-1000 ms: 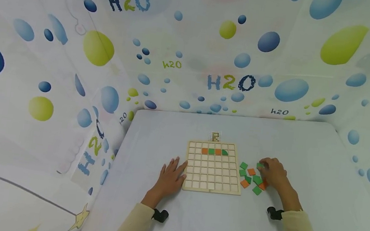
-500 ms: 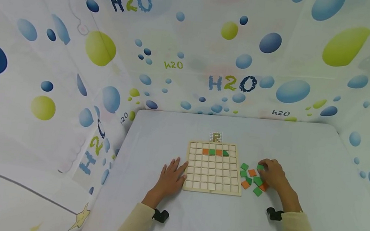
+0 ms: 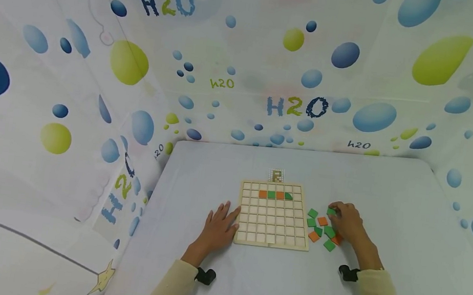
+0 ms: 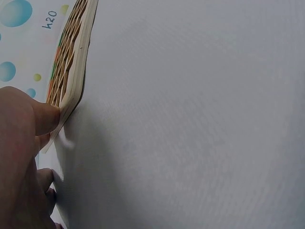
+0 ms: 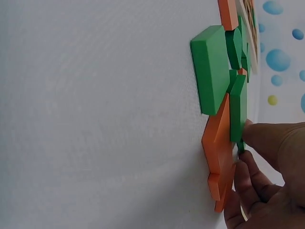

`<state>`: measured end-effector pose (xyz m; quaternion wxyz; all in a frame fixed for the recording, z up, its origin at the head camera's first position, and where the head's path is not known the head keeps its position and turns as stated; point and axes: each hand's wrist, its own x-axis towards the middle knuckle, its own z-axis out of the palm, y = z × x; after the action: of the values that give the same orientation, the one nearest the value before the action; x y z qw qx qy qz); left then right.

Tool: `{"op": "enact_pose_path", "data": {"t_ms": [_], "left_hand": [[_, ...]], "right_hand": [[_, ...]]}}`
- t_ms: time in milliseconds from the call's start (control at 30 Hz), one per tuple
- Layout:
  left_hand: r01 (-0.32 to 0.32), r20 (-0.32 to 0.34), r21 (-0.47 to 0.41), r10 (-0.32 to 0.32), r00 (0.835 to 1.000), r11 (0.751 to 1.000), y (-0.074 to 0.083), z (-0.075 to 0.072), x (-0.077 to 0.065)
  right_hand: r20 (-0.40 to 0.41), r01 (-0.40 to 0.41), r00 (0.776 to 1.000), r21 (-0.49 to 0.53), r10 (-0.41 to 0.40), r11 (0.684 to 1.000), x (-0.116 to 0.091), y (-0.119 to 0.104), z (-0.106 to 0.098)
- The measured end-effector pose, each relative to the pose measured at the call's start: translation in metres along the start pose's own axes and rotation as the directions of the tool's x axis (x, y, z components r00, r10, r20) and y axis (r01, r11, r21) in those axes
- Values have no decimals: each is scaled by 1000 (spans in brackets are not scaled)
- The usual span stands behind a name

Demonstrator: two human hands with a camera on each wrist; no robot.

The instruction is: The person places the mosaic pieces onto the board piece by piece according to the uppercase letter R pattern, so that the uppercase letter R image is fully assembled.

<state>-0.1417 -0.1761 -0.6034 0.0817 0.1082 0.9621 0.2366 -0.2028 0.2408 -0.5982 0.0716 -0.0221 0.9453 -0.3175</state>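
A square wooden grid board [image 3: 270,244] lies on the white-covered table, with a row of orange and green tiles in its upper part. Beside its left edge my left hand [image 3: 218,229] rests with fingers spread, the index finger and thumb touching the frame. In the left wrist view, the thumb [image 4: 46,118] presses on the board's corner. My right hand [image 3: 349,223] pinches a small green tile [image 3: 331,211] between thumb and fingertips at the far side of a loose pile. Most of that tile hides behind the fingers in the right wrist view.
Loose green tiles [image 3: 313,213] and orange tiles [image 3: 313,236] lie spread between the board and my right hand. A small pattern card [image 3: 276,175] sits just behind the board. Patterned cloth walls [image 3: 242,104] stand around the table.
The green tile in my right hand has shifted slightly left and away from me. My left hand keeps its place at the board.
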Motion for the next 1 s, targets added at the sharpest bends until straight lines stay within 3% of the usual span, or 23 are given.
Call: {"op": "enact_pose_path", "data": {"t_ms": [533,1000], "left_hand": [[-2,7,5,2,1000,1000,-4,4,3],[-10,-8,-13,10,1000,1000,-3,2,1]], "right_hand": [[-9,75,997,112,-75,991,26,-19,14],[2,77,997,158,-78,984,38,-47,28]]}}
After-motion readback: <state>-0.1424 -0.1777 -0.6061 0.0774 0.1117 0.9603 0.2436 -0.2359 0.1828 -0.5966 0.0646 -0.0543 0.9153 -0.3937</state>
